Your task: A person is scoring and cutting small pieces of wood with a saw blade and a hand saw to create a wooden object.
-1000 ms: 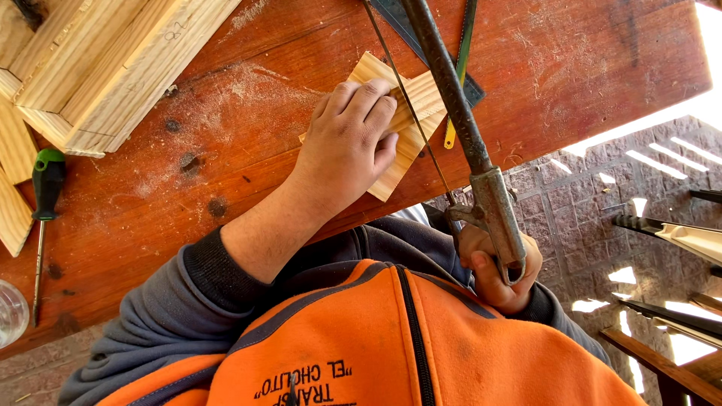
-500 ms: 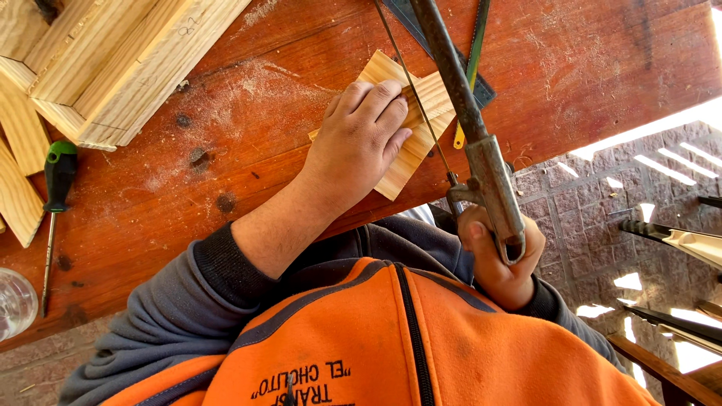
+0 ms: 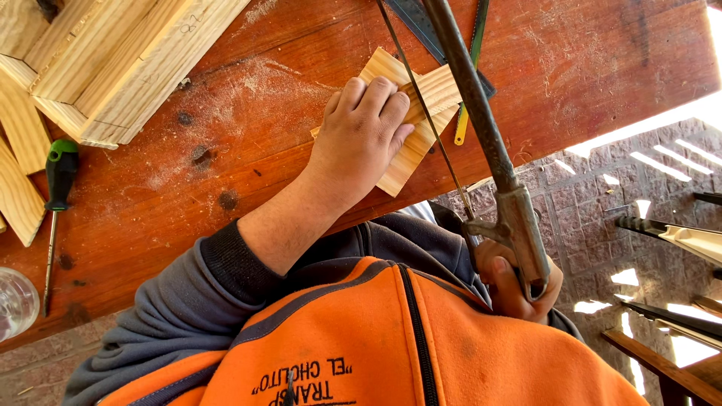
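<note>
My left hand lies flat on a small light wood piece and presses it onto the red-brown workbench at the bench's near edge. My right hand grips the handle of a metal hacksaw, close to my orange vest. The saw's frame runs up and away over the wood piece. Its thin blade crosses the wood just beside my left fingers.
Light wooden boxes and slats are stacked at the bench's far left. A green-handled screwdriver and a clear jar lie at the left. A yellow-green pencil and a dark ruler sit behind the wood. Paved ground is at the right.
The saw handle and my right hand have shifted slightly back toward my body. My left hand has stayed pressed on the wood piece.
</note>
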